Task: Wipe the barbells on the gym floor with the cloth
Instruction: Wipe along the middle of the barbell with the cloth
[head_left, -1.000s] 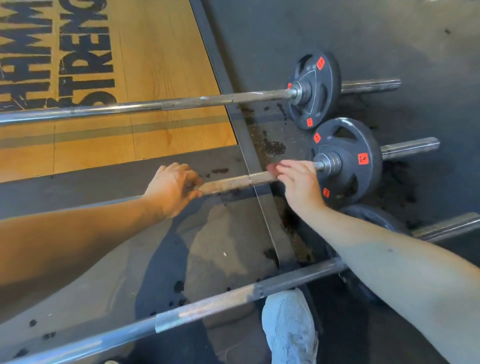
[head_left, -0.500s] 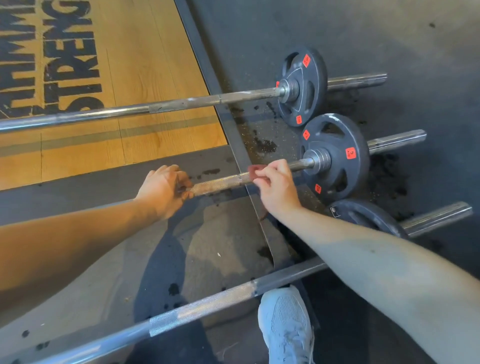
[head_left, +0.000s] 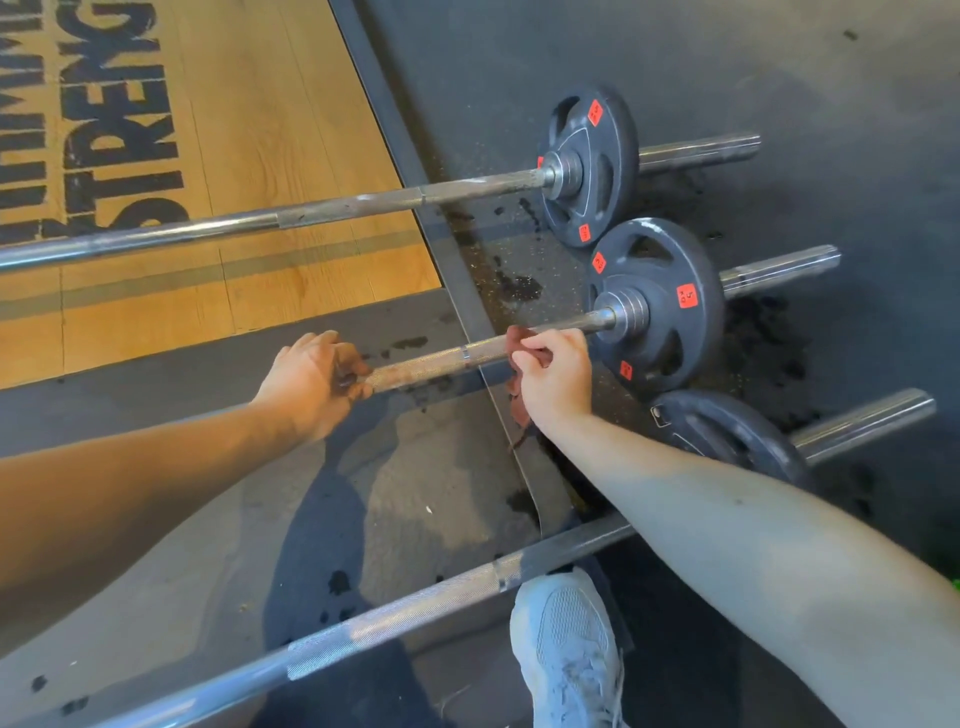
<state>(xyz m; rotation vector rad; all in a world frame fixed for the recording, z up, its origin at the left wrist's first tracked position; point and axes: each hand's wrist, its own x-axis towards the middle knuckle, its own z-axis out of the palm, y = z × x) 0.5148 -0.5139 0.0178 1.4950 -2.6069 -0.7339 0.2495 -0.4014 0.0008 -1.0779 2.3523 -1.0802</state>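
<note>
While on the gym floor (head_left: 779, 78) the middle barbell (head_left: 441, 358) lies with its long axis left to right, its shaft is gripped by the curled left hand (head_left: 311, 382); further right along it, the reddish cloth (head_left: 518, 336) is pinched to the shaft by the right hand (head_left: 558, 379)

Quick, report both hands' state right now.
Left hand: grips the middle barbell.
Right hand: pinches the reddish cloth on that same bar.

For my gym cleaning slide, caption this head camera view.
The left hand grips the middle barbell while the right hand holds a reddish cloth against its shaft near the plate.
</note>
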